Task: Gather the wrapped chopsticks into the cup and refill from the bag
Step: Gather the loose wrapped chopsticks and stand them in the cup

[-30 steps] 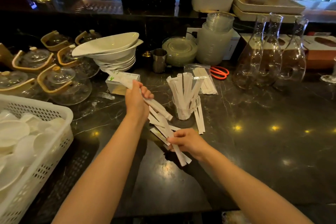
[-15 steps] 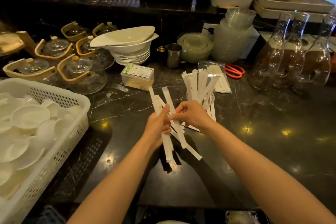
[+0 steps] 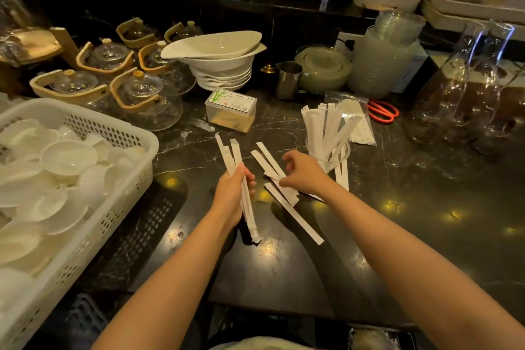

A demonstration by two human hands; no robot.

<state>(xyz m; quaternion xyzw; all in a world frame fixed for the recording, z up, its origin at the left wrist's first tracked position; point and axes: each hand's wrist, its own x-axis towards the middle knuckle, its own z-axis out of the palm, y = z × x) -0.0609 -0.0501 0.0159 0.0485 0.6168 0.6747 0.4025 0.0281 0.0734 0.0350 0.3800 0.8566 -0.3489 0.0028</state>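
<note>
My left hand [image 3: 231, 196] is shut on a bundle of wrapped chopsticks [image 3: 231, 152], held upright with the lower ends touching the dark counter. Just right of it, my right hand [image 3: 302, 172] hovers with fingers spread over several loose wrapped chopsticks [image 3: 295, 214] lying on the counter; it holds nothing. Behind my right hand a clear glass cup [image 3: 339, 155] stands with several wrapped chopsticks [image 3: 326, 125] leaning in it. A clear plastic bag [image 3: 359, 122] with more wrapped chopsticks lies flat behind the cup.
A white basket [image 3: 113, 207] of small white dishes fills the left. Glass teapots [image 3: 142, 94], stacked white bowls [image 3: 221, 65], a toothpick box [image 3: 230, 109], a metal jug [image 3: 287, 79], red scissors [image 3: 383, 111] and glass carafes [image 3: 468, 88] line the back and right.
My hands have come apart: the left one keeps the bundle and has stood it upright, the right one has let go and moved right over the loose chopsticks.
</note>
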